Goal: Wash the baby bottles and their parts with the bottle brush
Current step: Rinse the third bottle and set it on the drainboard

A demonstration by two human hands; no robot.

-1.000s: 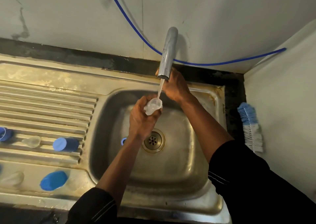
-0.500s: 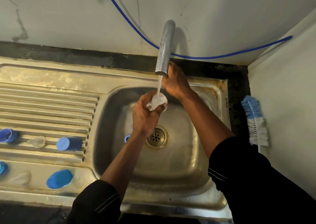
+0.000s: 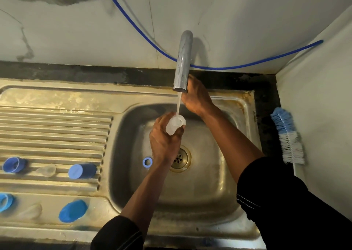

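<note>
My left hand [image 3: 163, 141] grips a small clear bottle part [image 3: 175, 124] with its mouth turned up under the running water of the tap [image 3: 182, 62]. Reaching behind the tap's spout, my right hand [image 3: 196, 97] has its fingers hidden, so its grip cannot be seen. A blue ring [image 3: 147, 162] lies in the sink basin [image 3: 209, 183] beside the drain [image 3: 180, 159]. The blue-and-white bottle brush [image 3: 287, 137] leans against the right wall.
On the ribbed drainboard [image 3: 57, 127] lie two blue caps [image 3: 82, 171] [image 3: 14, 165], a clear teat [image 3: 46, 170], a blue lid [image 3: 73, 210], a blue ring [image 3: 5, 202] and another clear part [image 3: 30, 211]. A blue hose [image 3: 247, 64] runs along the wall.
The clear part has stayed under the water stream in my left hand, tipped slightly. My right hand has stayed behind the tap. The view has shifted a little.
</note>
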